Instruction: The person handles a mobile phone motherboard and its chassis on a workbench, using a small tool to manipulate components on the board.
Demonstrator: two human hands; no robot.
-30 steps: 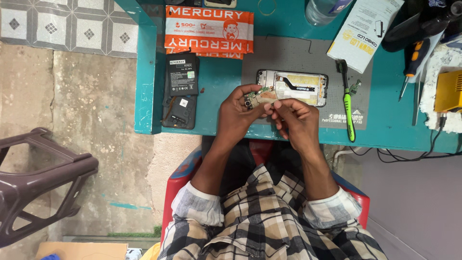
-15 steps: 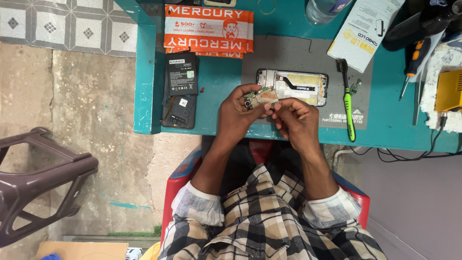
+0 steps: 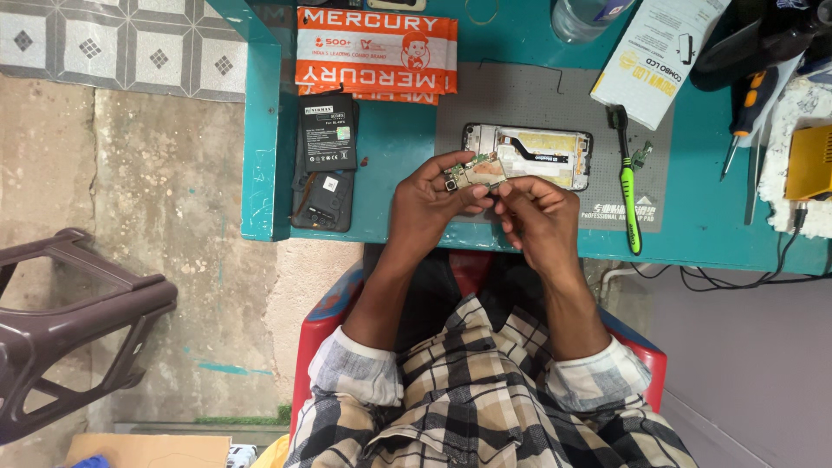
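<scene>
My left hand (image 3: 431, 204) grips a small green and metal circuit board (image 3: 474, 170) just above the near edge of the teal table (image 3: 399, 156). Against the board's right end my right hand (image 3: 539, 214) pinches with its fingertips; what lies between them is too small to tell. Just beyond the hands an opened phone frame (image 3: 530, 155) lies face down on a grey work mat (image 3: 520, 95), its inside and a black flex cable showing.
A black battery (image 3: 328, 130) and a phone back cover (image 3: 324, 198) lie at the left. An orange packet (image 3: 376, 49) is at the back. A green-handled brush (image 3: 627, 191), a white box (image 3: 659, 52), screwdrivers (image 3: 747, 108) and a yellow device (image 3: 810, 163) sit right. A dark plastic chair (image 3: 69, 329) stands on the floor.
</scene>
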